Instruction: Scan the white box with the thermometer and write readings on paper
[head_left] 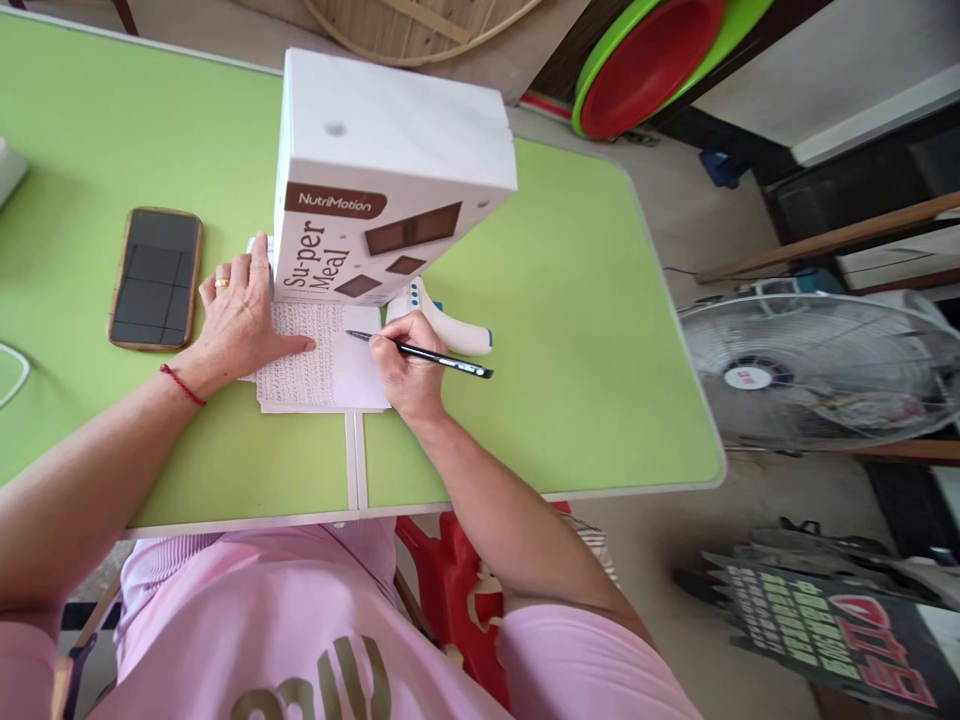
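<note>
A black pen (442, 358) is gripped in my right hand (411, 368), its tip at a white paper pad (360, 385). Rows of small handwriting cover the pad's left part; the right strip is blank. My left hand (244, 318) lies with fingers spread on the pad's left side, thumb across the writing and fingertips close to the box. The tall white box (397, 170), printed "NutriMotion Su-per Meal", stands upright at the pad's far edge and hides part of it. Just beyond my right hand lies a white infrared thermometer (457, 332), partly covered by the hand.
A phone in a brown case (156, 280) rests left of my left hand on the green folding table (585, 330). A white cable (15, 375) loops at the far left. Right of the table are a fan (795, 375) and a printed bag (817, 620); a red stool (457, 590) stands below.
</note>
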